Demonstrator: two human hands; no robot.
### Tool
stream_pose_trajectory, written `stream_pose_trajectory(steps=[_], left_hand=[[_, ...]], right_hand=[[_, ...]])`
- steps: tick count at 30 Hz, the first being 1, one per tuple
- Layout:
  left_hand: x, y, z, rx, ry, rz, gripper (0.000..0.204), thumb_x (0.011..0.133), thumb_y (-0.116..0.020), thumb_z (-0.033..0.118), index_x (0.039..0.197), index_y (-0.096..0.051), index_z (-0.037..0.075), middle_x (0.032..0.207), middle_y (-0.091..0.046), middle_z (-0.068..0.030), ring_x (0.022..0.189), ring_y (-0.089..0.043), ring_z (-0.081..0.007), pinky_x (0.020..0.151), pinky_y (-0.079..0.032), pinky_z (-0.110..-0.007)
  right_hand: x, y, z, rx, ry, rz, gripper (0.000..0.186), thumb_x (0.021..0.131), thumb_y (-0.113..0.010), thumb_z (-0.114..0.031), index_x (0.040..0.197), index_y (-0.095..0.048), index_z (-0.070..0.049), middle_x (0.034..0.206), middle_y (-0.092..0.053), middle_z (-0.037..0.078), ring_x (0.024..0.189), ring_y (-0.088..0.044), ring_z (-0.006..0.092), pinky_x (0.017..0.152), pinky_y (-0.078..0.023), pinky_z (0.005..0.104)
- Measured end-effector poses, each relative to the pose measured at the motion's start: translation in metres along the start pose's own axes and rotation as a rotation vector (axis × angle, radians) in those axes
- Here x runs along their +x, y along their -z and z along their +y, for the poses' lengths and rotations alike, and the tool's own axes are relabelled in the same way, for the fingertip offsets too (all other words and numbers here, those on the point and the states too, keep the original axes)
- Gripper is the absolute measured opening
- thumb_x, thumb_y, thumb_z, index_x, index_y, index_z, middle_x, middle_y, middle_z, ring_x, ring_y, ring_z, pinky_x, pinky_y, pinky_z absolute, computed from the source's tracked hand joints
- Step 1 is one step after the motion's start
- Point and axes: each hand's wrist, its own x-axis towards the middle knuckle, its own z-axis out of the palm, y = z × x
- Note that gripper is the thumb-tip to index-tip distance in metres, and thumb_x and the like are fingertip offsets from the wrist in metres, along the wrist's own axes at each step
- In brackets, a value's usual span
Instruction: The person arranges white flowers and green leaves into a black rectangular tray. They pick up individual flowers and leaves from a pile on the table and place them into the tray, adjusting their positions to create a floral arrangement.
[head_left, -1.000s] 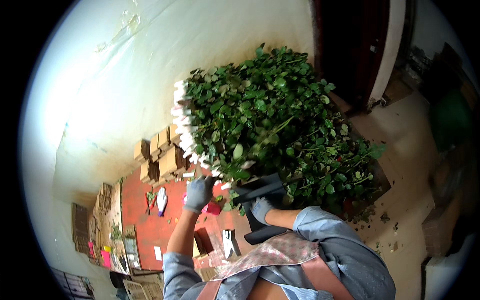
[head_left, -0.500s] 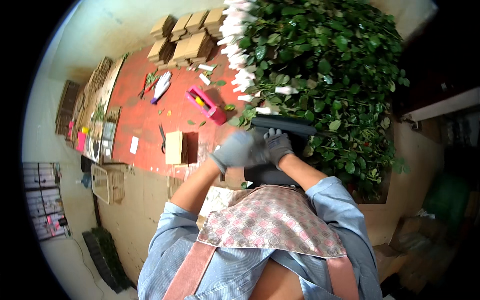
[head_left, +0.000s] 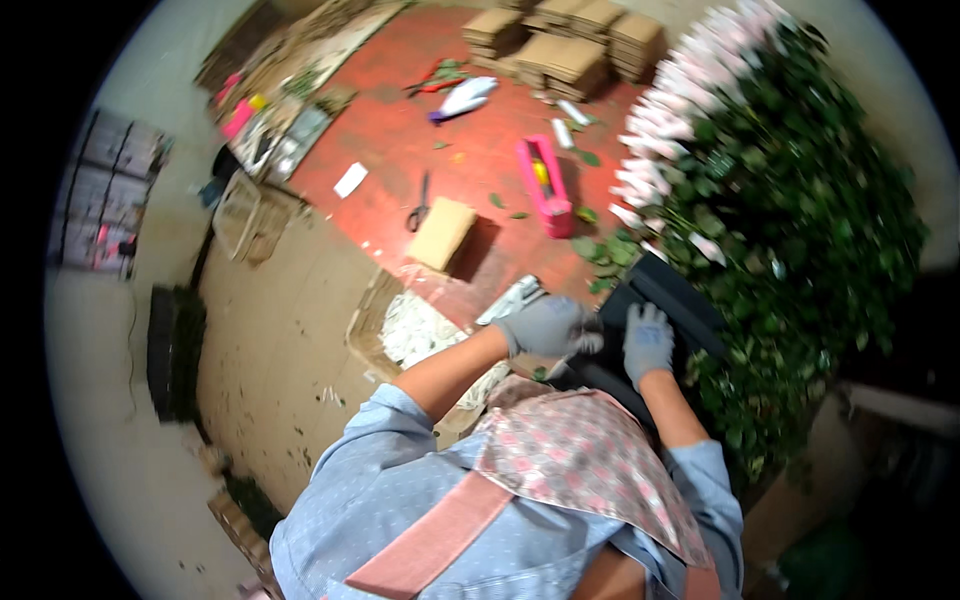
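Note:
My left hand (head_left: 550, 325), in a grey glove, has its fingers curled together beside a dark padded piece (head_left: 675, 300); what they hold, if anything, is unclear. My right hand (head_left: 648, 340), also gloved, lies on that dark piece with fingers stretched and slightly bent. A silvery tool (head_left: 508, 300) rests just left of my hands. Beyond the dark piece is a large heap of leafy stems (head_left: 800, 230) with pale pink sleeved heads (head_left: 690, 90) along its left side.
On the red table (head_left: 370, 130) are a pink tape dispenser (head_left: 545, 195), scissors (head_left: 418, 215), a cardboard bundle (head_left: 440, 235), cardboard stacks (head_left: 570, 65), a white glove (head_left: 465, 98) and red-handled shears (head_left: 430, 85). A basket (head_left: 360, 330) of white scraps and a plastic crate (head_left: 235, 215) stand below.
My view has swung left and down, showing more floor. My left hand has moved from up by the stems to beside my right hand at the dark piece.

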Motion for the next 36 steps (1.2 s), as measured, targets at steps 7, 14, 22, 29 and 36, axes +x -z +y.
stream_pose_trajectory(steps=[7, 14, 22, 29, 36], left_hand=[[-0.057, 0.053, -0.169, 0.558, 0.762, 0.886, 0.082, 0.069, -0.085, 0.047, 0.128, -0.049, 0.003, 0.116, -0.063, -0.0195, 0.113, -0.059, -0.0374, 0.095, -0.048, -0.05], [-0.082, 0.044, -0.211, 0.387, 0.985, 0.7, 0.107, 0.066, -0.084, 0.055, 0.145, -0.038, -0.002, 0.117, -0.068, -0.0231, 0.105, -0.068, -0.0376, 0.094, -0.05, -0.047], [-0.119, 0.075, -0.164, 0.274, 0.937, 0.929, 0.116, 0.069, -0.082, 0.05, 0.153, -0.027, -0.008, 0.119, -0.066, -0.0244, 0.111, -0.065, -0.039, 0.097, -0.047, -0.051], [-0.084, 0.056, -0.137, -0.221, 0.109, 1.414, 0.087, 0.07, -0.088, 0.014, 0.141, -0.04, -0.004, 0.118, -0.063, -0.0166, 0.097, -0.068, -0.0215, 0.082, -0.057, -0.033], [0.026, -0.065, -0.071, -1.045, -0.025, 0.301, 0.025, 0.095, -0.071, 0.014, 0.115, -0.068, -0.001, 0.099, -0.071, -0.0021, 0.087, -0.064, -0.0105, 0.08, -0.054, -0.029]], right_hand=[[0.001, 0.013, -0.008, -0.022, 0.003, -0.131, 0.06, 0.089, -0.073, -0.032, 0.138, -0.051, -0.005, 0.134, -0.054, 0.016, 0.12, -0.055, 0.0333, 0.092, -0.05, 0.0456], [0.003, 0.012, -0.007, -0.02, 0.005, -0.135, 0.06, 0.09, -0.072, -0.031, 0.139, -0.05, -0.005, 0.135, -0.053, 0.017, 0.121, -0.054, 0.0337, 0.093, -0.049, 0.0459], [-0.002, 0.018, -0.007, 0.036, 0.009, -0.139, 0.058, 0.091, -0.071, -0.028, 0.139, -0.05, -0.004, 0.136, -0.051, 0.019, 0.122, -0.052, 0.0358, 0.096, -0.048, 0.048], [0.0, -0.005, 0.006, 0.047, 0.053, 0.002, 0.057, 0.088, -0.072, -0.032, 0.135, -0.054, -0.006, 0.127, -0.056, 0.016, 0.119, -0.054, 0.0339, 0.091, -0.049, 0.0469], [0.011, -0.022, 0.01, 0.028, 0.014, -0.137, 0.045, 0.094, -0.055, -0.025, 0.136, -0.055, -0.009, 0.131, -0.056, 0.015, 0.124, -0.053, 0.0324, 0.092, -0.048, 0.0499]])
